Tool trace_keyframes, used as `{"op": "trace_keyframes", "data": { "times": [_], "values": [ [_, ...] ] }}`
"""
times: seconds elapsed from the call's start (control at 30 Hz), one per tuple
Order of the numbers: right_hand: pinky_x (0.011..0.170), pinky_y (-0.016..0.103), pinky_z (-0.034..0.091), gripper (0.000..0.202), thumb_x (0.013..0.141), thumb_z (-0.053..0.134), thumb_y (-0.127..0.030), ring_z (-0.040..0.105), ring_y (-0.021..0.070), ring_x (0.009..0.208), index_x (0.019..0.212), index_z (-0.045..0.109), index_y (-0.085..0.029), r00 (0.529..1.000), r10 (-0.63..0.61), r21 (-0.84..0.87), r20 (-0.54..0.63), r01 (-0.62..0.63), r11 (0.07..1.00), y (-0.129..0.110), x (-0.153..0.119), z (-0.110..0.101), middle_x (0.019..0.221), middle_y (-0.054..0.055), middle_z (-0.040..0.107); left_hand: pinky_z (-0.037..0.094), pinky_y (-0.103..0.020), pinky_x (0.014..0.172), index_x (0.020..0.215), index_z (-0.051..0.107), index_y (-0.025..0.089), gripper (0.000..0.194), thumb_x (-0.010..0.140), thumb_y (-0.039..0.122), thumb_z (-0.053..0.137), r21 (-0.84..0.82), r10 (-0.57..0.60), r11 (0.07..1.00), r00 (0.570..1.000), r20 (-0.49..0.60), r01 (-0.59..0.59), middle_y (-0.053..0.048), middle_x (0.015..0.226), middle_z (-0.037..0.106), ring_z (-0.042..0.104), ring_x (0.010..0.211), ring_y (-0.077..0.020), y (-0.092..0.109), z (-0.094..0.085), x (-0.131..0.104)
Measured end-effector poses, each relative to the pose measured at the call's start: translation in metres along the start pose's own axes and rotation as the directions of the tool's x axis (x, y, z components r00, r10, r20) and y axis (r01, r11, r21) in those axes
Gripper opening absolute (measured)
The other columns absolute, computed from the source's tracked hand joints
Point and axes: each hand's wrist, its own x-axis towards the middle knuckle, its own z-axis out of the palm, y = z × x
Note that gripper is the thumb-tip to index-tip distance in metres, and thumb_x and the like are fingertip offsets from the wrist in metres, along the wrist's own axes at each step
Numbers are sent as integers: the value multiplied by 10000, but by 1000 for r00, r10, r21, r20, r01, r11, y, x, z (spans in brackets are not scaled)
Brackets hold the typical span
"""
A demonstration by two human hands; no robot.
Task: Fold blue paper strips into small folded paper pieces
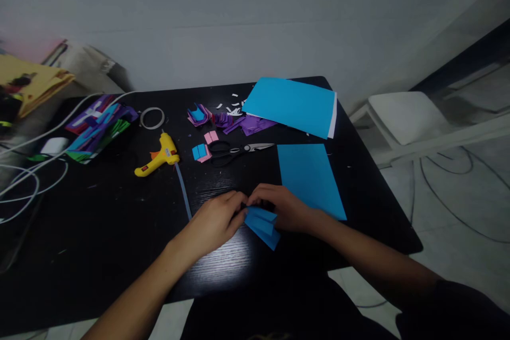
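Between my two hands, close to the table's front, is a folded strip of blue paper [263, 224] whose pleats fan out toward me. My left hand [223, 216] pinches its upper left end between thumb and fingers. My right hand [281, 203] meets the left at that same end, its fingers bent over the paper; its fingertips are partly hidden. Just right of my right hand lies a flat blue sheet [313, 178]. Black-handled scissors [241, 150] lie beyond my hands, blades pointing right.
A yellow glue gun [159, 156] lies left with a glue stick [182, 191]. Behind are a tape ring [152, 118], folded pink and blue pieces [200, 152], purple paper [257, 125] and stacked blue sheets [292, 106]. White cables [35, 180] and colourful paper bundles [99, 125] are far left.
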Motion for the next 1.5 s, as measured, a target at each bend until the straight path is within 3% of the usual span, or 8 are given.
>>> {"op": "trace_keyframes", "data": {
  "times": [1.5],
  "values": [
    [746, 271, 522, 167, 896, 713, -104, 648, 150, 821, 1040, 722, -188, 999, 34, -20, 27, -33, 999, -4, 1, -3, 976, 41, 686, 533, -349, 762, 1058, 619, 200, 152, 1046, 231, 470, 13, 18, 1000, 1000, -3, -18, -41, 948, 660, 676, 844, -212, 4, -2, 0]
  ]
}}
